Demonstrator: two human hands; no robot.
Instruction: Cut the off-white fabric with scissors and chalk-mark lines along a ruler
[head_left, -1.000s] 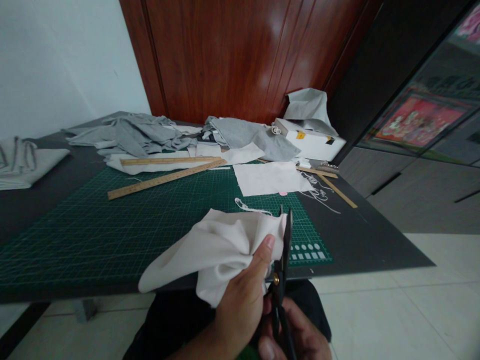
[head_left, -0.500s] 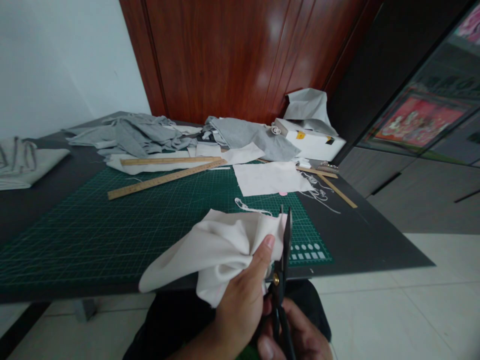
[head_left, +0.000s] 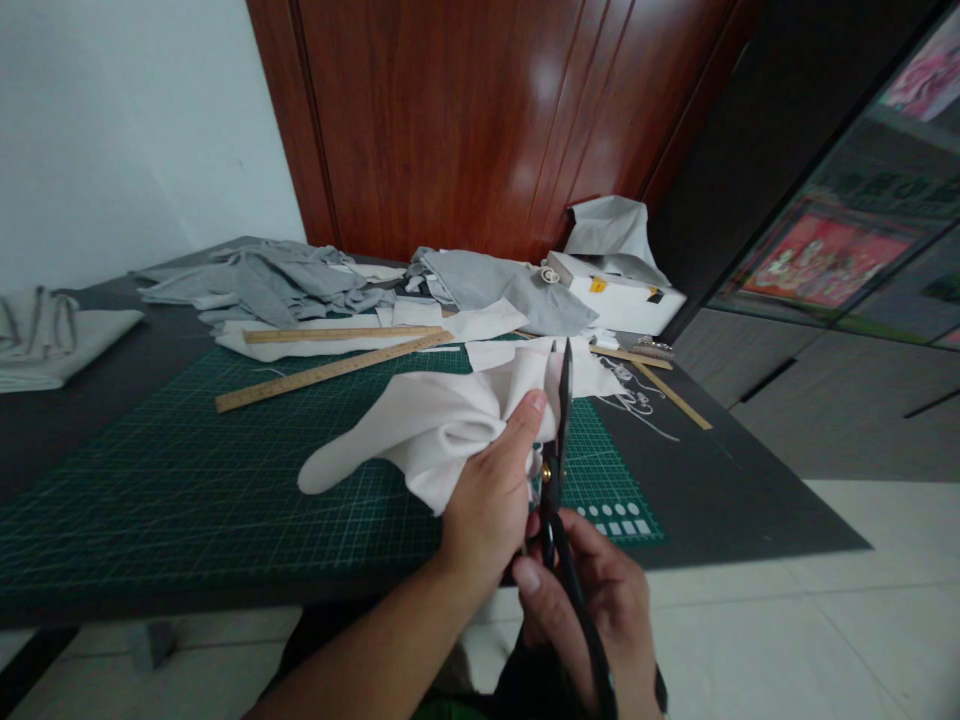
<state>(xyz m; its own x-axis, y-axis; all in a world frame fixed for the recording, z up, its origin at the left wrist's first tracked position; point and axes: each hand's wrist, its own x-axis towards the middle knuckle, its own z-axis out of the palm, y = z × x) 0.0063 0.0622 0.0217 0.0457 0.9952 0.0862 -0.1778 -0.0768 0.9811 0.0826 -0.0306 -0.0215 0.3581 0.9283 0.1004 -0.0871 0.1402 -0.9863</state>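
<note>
White fabric (head_left: 424, 420) hangs bunched in my left hand (head_left: 491, 490), its thumb pressed along the top and a loose end drooping left over the cutting mat. Black scissors (head_left: 556, 470) are gripped by my right hand (head_left: 600, 600) around the handles. Their blades point away from me and stand slightly apart at the fabric's right edge. The fingers under the fabric and part of the handles are hidden. Behind the bundle lies a flat white cloth piece (head_left: 596, 375), partly covered by it.
The green cutting mat (head_left: 187, 480) covers much of the dark table (head_left: 720, 500). Toward the back lie wooden rulers (head_left: 330, 372), grey cloth (head_left: 277, 280), a white box (head_left: 622, 295) and tangled white cord (head_left: 637, 405). Folded cloth (head_left: 67, 345) sits at the left.
Both hands have risen in view and moved forward over the mat, carrying the white fabric and scissors. The bundle now overlaps the flat cloth piece.
</note>
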